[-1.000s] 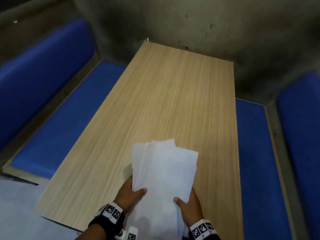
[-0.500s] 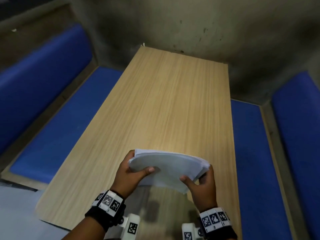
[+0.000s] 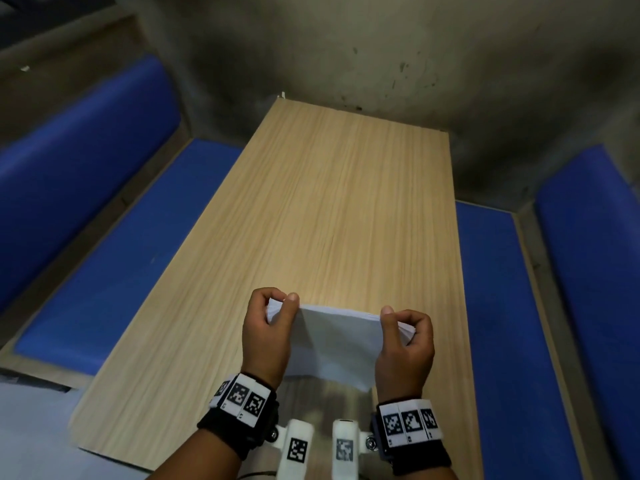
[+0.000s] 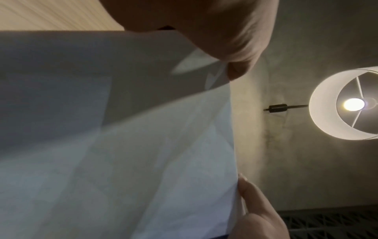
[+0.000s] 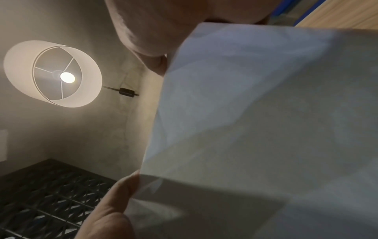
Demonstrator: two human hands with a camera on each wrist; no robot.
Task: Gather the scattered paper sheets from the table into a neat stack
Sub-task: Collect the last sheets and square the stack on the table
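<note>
A stack of white paper sheets (image 3: 336, 337) stands upright on edge over the near end of the wooden table (image 3: 339, 209). My left hand (image 3: 273, 317) pinches its upper left corner, thumb toward me and fingers curled behind. My right hand (image 3: 403, 327) pinches the upper right corner the same way. In the left wrist view the paper sheets (image 4: 122, 137) fill most of the picture, between thumb and fingers (image 4: 255, 202). The right wrist view shows the paper sheets (image 5: 266, 121) likewise, with fingers (image 5: 114, 202) at their edge.
Blue padded benches (image 3: 104, 258) run along the left and the right (image 3: 512, 323) of the table. A grey wall (image 3: 381, 53) closes the far end. A lit drum lamp (image 4: 347, 105) hangs overhead. More white paper (image 3: 31, 427) lies at the lower left.
The sheets went from lying fanned and flat under both hands to being lifted, then turned upright on edge. Both hands moved from the near edge to the top corners.
</note>
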